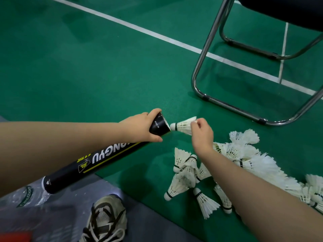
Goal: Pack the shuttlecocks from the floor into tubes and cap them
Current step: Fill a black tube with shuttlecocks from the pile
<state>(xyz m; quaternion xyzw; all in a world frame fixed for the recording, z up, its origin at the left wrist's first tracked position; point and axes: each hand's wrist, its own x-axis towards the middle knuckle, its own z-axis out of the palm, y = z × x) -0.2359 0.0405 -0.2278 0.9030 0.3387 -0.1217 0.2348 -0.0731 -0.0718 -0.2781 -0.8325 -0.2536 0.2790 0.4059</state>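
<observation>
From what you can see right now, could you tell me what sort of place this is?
Most likely an indoor badminton court: green sports flooring with white boundary lines, a pile of feather shuttlecocks, and a metal-framed chair at courtside.

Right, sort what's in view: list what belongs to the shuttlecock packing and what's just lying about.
Job:
black tube in left hand
shuttlecock pinched in right hand, cork at the tube mouth
loose shuttlecocks on the floor

Lying about:
chair frame
shoe
plastic bag

One tube (pixel 97 159), many shuttlecocks (pixel 244 158)
</observation>
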